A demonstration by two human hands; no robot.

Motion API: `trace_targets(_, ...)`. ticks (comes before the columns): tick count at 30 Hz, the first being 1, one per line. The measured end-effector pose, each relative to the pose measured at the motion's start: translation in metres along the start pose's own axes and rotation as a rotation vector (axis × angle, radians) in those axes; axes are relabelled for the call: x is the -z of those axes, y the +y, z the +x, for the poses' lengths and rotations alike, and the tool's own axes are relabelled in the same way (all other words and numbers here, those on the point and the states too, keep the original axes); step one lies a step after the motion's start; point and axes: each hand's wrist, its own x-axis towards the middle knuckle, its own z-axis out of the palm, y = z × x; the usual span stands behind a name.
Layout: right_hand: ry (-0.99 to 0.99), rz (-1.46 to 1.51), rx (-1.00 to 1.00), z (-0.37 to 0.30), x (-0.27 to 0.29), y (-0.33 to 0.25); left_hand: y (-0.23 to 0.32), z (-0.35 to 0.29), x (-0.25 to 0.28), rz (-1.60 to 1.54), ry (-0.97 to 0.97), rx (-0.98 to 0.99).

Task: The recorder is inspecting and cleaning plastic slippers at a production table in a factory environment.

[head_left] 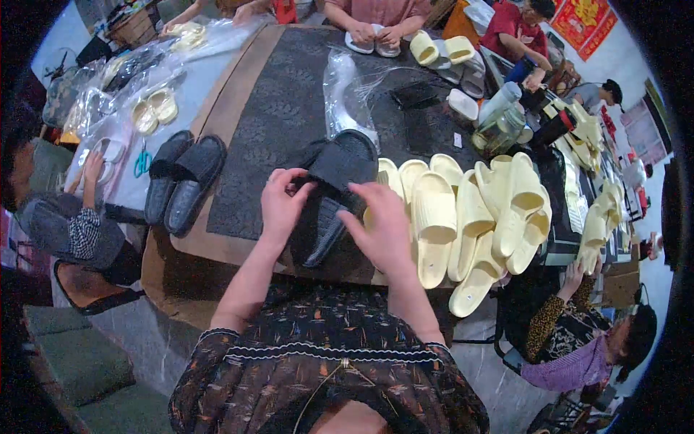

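A pair of black slippers (345,160) lies in front of me on the dark table mat, toes pointing away and overlapping. My left hand (283,202) is closed, thumb and forefinger pinching the near edge of the upper slipper's wide strap. At the strap's right side is my right hand (379,228), its thumb and forefinger apart and their tips at the slipper. Its other fingers are partly hidden. Just right of that hand, several cream slippers (436,220) are bunched together, some stacked on others.
Another black pair (189,173) rests at the mat's left edge. Beyond my slippers lies a clear plastic bag (343,94). Jars (499,126) stand at the right. Teal scissors (142,160) lie on the left table. Across the table, a person's hands (376,36) hold grey slippers; other people sit around.
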Motion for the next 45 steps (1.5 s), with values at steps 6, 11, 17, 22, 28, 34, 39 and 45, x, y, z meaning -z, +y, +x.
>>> trace_targets(6, -0.078, -0.073, 0.06, 0.013, -0.061, 0.021, -0.015, -0.032, 0.006, -0.184, -0.323, -0.006)
trace_targets(11, -0.13, -0.003, 0.094, 0.01, -0.068, 0.041, -0.033, -0.021, 0.042, -0.271, -0.37, 0.033)
trace_targets(17, -0.113, -0.009, 0.104, 0.004, -0.075, 0.037, -0.032, 0.014, 0.056, 0.354, -0.176, -0.491)
trace_targets(22, -0.02, -0.004, 0.19, 0.003, -0.091, 0.044, -0.05, 0.023, 0.034, 0.345, -0.333, -0.483)
trace_targets(28, 0.009, 0.203, 0.158, 0.013, -0.104, 0.052, -0.054, 0.005, 0.045, 0.457, -0.203, -0.306)
trace_targets(34, 0.049, 0.397, 0.064, 0.012, -0.126, 0.056, -0.053, -0.006, 0.063, 0.404, -0.073, -0.421)
trace_targets(39, 0.227, 0.667, -0.097, -0.003, -0.138, 0.077, -0.039, -0.011, 0.047, 0.439, -0.176, -0.554)
trace_targets(45, 0.282, 0.59, -0.221, -0.018, -0.141, 0.08, -0.045, -0.018, 0.029, 0.555, -0.216, -0.574)
